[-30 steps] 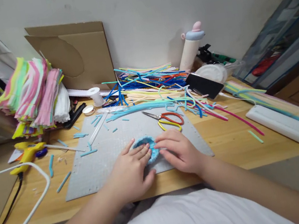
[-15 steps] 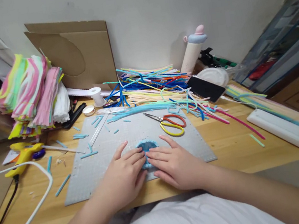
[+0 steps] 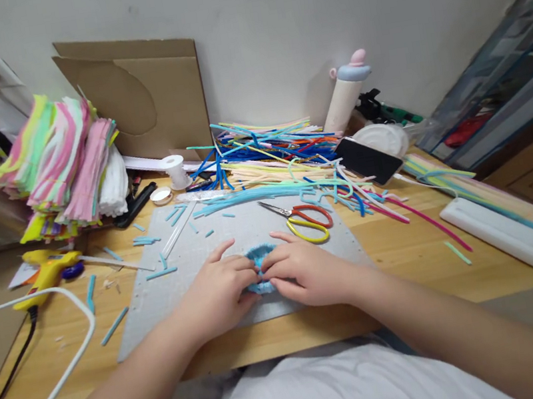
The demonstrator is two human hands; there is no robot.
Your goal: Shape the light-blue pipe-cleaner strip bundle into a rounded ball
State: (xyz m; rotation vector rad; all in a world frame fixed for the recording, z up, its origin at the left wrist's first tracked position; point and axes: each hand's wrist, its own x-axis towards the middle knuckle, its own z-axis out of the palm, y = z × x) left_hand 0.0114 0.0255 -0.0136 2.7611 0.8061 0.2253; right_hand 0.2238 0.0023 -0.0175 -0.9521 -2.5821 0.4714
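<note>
A small round blue piece made of fuzzy pipe cleaner [image 3: 258,255] lies on a grey cutting mat [image 3: 160,297] on the wooden table. My left hand [image 3: 220,291] and my right hand [image 3: 298,272] meet over it, fingers curled and pinching its near edge from both sides. Most of the blue piece is hidden under my fingers. Red and yellow scissors [image 3: 307,220] lie on the mat just beyond my right hand.
A heap of coloured pipe cleaners [image 3: 280,157] lies behind the mat, with short blue offcuts scattered about. A yellow glue gun [image 3: 48,271] and white cable sit at left, stacked pastel bundles [image 3: 63,164] at back left, a phone [image 3: 366,158], bottle [image 3: 345,92] and white case [image 3: 501,230] at right.
My fingers went from lying flat over the blue piece to curling in and pinching it. Both hands drew together over it.
</note>
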